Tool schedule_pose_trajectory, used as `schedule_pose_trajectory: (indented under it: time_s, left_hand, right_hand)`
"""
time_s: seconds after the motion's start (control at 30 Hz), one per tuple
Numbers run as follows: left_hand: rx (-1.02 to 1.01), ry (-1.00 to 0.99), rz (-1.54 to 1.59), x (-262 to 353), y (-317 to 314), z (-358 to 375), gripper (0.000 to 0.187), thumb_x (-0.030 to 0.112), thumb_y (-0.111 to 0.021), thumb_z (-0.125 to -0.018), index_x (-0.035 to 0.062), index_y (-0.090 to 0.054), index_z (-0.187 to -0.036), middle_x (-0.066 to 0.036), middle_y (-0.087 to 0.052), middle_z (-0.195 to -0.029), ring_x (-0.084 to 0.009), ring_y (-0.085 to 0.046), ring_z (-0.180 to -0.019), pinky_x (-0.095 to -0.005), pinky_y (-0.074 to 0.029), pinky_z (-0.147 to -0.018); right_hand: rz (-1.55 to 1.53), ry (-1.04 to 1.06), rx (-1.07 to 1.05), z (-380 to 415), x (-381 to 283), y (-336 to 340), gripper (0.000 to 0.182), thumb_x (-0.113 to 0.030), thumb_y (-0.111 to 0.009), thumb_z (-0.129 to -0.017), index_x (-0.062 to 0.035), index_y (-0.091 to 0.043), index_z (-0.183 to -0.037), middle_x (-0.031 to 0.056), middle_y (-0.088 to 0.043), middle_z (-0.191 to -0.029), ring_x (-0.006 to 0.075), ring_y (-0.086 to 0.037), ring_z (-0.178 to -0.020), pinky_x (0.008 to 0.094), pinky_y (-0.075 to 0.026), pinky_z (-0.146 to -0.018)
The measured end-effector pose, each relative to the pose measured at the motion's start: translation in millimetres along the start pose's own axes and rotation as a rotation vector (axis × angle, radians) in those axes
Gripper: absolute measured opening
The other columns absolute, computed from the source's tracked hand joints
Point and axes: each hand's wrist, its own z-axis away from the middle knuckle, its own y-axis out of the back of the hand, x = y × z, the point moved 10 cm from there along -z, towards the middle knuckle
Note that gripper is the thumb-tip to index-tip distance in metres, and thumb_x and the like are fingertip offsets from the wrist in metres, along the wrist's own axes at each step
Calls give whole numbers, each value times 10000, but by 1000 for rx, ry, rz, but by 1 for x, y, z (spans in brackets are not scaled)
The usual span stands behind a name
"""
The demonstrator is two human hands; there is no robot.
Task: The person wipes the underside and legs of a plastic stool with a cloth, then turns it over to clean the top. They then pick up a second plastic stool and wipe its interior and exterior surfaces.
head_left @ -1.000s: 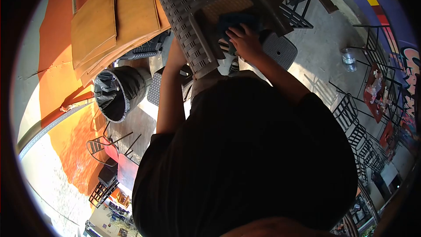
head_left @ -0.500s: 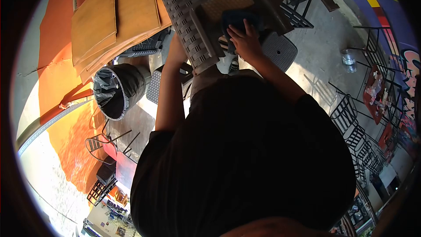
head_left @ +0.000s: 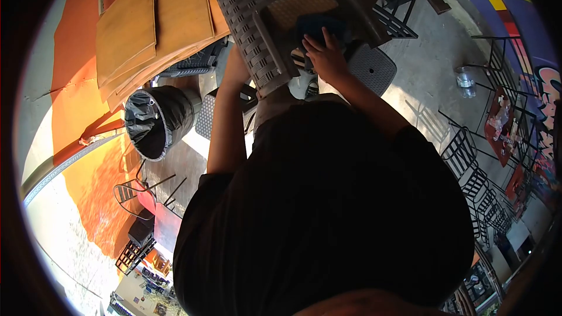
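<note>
A dark brown plastic chair (head_left: 252, 23) with a woven pattern is tipped up in front of me at the top of the view. My right hand (head_left: 326, 61) presses a dark blue cloth (head_left: 319, 23) against the chair's inner surface, its fingers partly spread over the cloth. On the left, my left hand (head_left: 236, 69) is at the chair's woven edge. Its fingers are hidden behind that panel, so I cannot see how they grip.
To the left stands a bin lined with a black bag (head_left: 155, 123), below stacked tan boards (head_left: 158, 17). A grey woven seat (head_left: 373, 70) is beyond my right forearm. Metal chairs (head_left: 468, 164) and a clear water bottle (head_left: 465, 79) are at the right.
My right hand and the cloth have shifted very slightly on the chair's surface. The left arm and the chair look almost the same.
</note>
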Motion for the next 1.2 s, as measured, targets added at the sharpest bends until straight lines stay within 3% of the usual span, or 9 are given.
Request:
schedule_pose_trajectory:
  time_s: [0.17, 0.27, 0.4, 0.63, 0.7, 0.83, 0.93, 1.07, 1.2]
  left_hand:
    - [-18, -3, -38, 1, 1, -3, 494, 191, -775, -797, -1, -630, -1229, -151, -718, -1153, -268, -689, -1070, -370, -523, -929]
    - [-46, 36, 28, -7, -3, 3, 494, 185, -780, -799, 4, -627, -1233, -154, -709, -1180, -270, -686, -1082, -374, -520, -939]
    - [35, 145, -8, 2, -7, 7, 475, 166, -783, -800, 20, -633, -1225, -153, -709, -1186, -277, -689, -1078, -376, -522, -935]
    - [-51, -9, 36, -6, 9, 7, 647, 311, -849, -728, 24, -624, -1262, -143, -674, -1202, -268, -632, -1122, -413, -491, -984]
    - [-59, -179, -46, 4, 14, 11, 619, 276, -854, -729, 21, -628, -1247, -126, -668, -1178, -257, -627, -1098, -400, -501, -965]
    - [-117, 53, 175, -12, 9, 13, 604, 230, -842, -749, 18, -611, -1265, -104, -658, -1173, -215, -620, -1070, -365, -515, -929]
    - [-52, 78, 215, 11, 11, 12, 618, 216, -843, -751, 13, -595, -1279, -85, -648, -1168, -178, -616, -1041, -344, -523, -898]
    - [-54, 21, 186, 15, 14, 14, 679, 209, -860, -740, 10, -561, -1317, -66, -630, -1150, -152, -609, -1011, -331, -526, -875]
    - [-102, -10, 315, 5, 10, 18, 656, 169, -834, -774, 18, -542, -1342, -54, -621, -1130, -146, -610, -986, -314, -536, -848]
  right_hand:
    - [10, -119, 110, -2, 82, 17, 364, -228, -637, -959, -92, -668, -1296, 5, -628, -1390, 419, -471, -1351, 486, -412, -1124]
    - [148, -232, 100, -12, 132, 11, 349, -238, -609, -964, -85, -689, -1267, 34, -651, -1368, 393, -461, -1342, 528, -439, -1037]
    - [144, -325, 97, -26, 98, 7, 351, -232, -597, -967, -83, -682, -1274, 58, -608, -1422, 384, -487, -1299, 513, -441, -1011]
    - [-149, 8, 54, -12, -4, -5, 356, -229, -642, -942, -92, -683, -1268, -4, -627, -1384, 358, -498, -1293, 485, -435, -1064]
    - [-116, -3, 75, -13, 15, 13, 315, -206, -656, -931, -90, -694, -1221, 14, -638, -1359, 358, -528, -1250, 474, -451, -1045]
    - [-181, -168, 131, -12, 89, 25, 178, -126, -694, -874, -64, -703, -1041, 73, -667, -1263, 359, -597, -1133, 452, -477, -1005]
    - [-425, -190, 243, -9, 111, 26, 121, -83, -715, -844, -40, -674, -950, 124, -672, -1192, 375, -617, -1032, 435, -490, -951]
    - [-1115, -818, 332, 33, 152, 2, 202, -128, -612, -966, -51, -614, -1152, 116, -653, -1187, 274, -621, -1066, 410, -478, -929]
    - [-2098, -740, 503, 38, 127, 41, 379, -198, -525, -1009, -52, -511, -1359, 114, -527, -1441, 257, -496, -1342, 419, -391, -1103]
